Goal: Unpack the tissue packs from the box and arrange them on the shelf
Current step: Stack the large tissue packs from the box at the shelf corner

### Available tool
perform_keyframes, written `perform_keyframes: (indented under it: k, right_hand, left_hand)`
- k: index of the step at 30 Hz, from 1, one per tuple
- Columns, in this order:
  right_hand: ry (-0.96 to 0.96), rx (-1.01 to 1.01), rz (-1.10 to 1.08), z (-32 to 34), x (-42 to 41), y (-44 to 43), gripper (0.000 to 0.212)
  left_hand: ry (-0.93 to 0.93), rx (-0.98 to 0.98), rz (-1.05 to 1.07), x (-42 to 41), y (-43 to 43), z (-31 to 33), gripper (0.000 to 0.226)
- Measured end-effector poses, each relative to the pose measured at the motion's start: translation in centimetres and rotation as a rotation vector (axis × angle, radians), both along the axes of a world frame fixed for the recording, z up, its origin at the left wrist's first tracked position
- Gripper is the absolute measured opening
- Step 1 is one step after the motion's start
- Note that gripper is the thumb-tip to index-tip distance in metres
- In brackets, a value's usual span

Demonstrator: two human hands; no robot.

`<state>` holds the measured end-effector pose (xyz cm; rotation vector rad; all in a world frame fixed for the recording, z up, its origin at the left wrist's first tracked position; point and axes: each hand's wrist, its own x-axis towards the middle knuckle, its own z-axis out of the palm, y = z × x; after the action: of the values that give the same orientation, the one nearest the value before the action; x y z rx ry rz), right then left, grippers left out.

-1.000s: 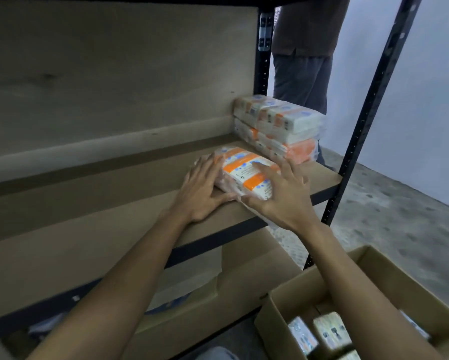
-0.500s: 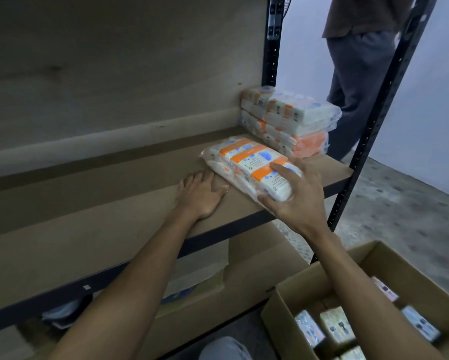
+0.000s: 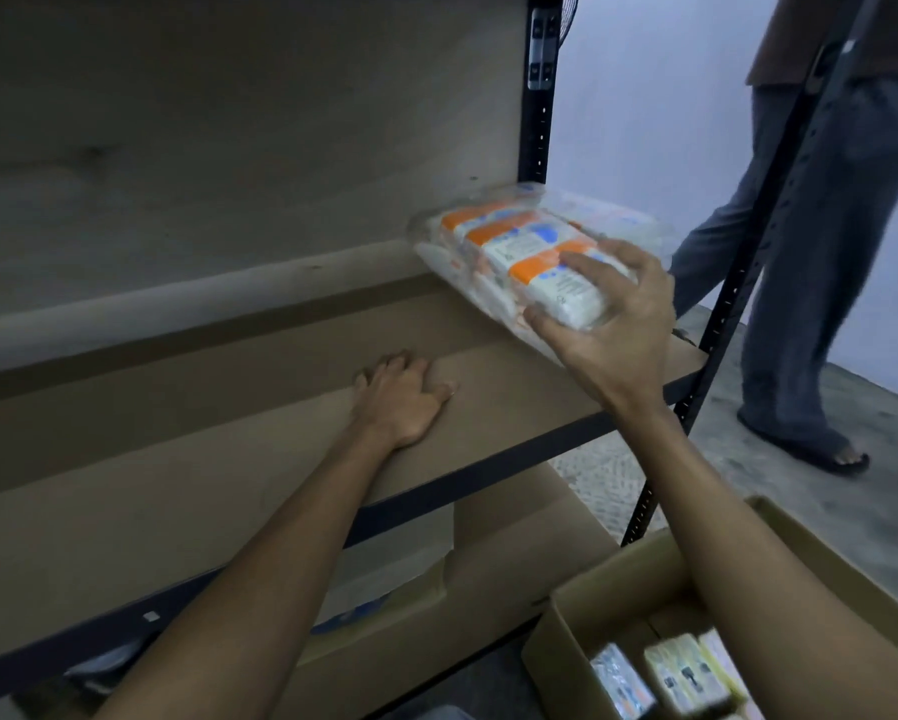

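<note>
R hand (image 3: 613,324) gripped the tissue pack (image 3: 519,241) by its near end, thumb on the near side, fingers curled over the top. Pack was tilted over the shelf (image 3: 228,433) near its back right corner; couldn't tell if the far end touched the board. L hand (image 3: 400,402) lay flat on the shelf by the mid front edge, fingers relaxed, holding nothing. Below the shelf's right end, box (image 3: 592,605) sat open w/ more packs (image 3: 680,672) inside. Another person's legs (image 3: 826,200) stood past the right edge.

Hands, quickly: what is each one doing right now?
Left hand: open, resting on the shelf.
Right hand: holding the tissue pack.
</note>
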<state>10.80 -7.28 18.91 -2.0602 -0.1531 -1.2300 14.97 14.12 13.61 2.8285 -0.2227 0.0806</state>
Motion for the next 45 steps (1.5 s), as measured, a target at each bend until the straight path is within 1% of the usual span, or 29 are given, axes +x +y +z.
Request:
perform_keyframes:
  k: [4, 11, 20, 26, 31, 38, 45]
  right_hand:
    - [-0.033, 0.049, -0.023, 2.8, 2.1, -2.0, 0.057]
    - [0.035, 0.057, -0.072, 5.6, 6.4, -5.7, 0.057]
    - [0.108, 0.051, -0.083, 6.0, 11.3, -8.0, 0.060]
    - [0.136, 0.072, -0.020, 6.4, 14.7, -8.6, 0.064]
    - [0.160, 0.080, -0.017, 6.2, 16.5, -8.9, 0.068]
    - [0.211, 0.035, -0.048, 6.6, 17.5, -8.5, 0.059]
    - [0.194, 0.001, -0.013, 6.0, 17.3, -8.8, 0.055]
  left_hand:
    - [0.001, 0.001, -0.020, 1.1, -0.7, 0.0, 0.062]
    - [0.012, -0.008, -0.041, 3.7, -2.3, -0.1, 0.063]
    - [0.027, -0.020, -0.047, 7.5, -3.8, -0.5, 0.063]
    - [0.000, -0.014, -0.038, 7.7, -3.7, -0.9, 0.060]
    - [-0.017, -0.022, -0.027, 7.9, -3.7, -1.2, 0.059]
    - [-0.045, -0.009, -0.031, 7.8, -3.7, -1.2, 0.058]
    - [-0.048, 0.000, -0.031, 7.7, -3.8, -1.1, 0.058]
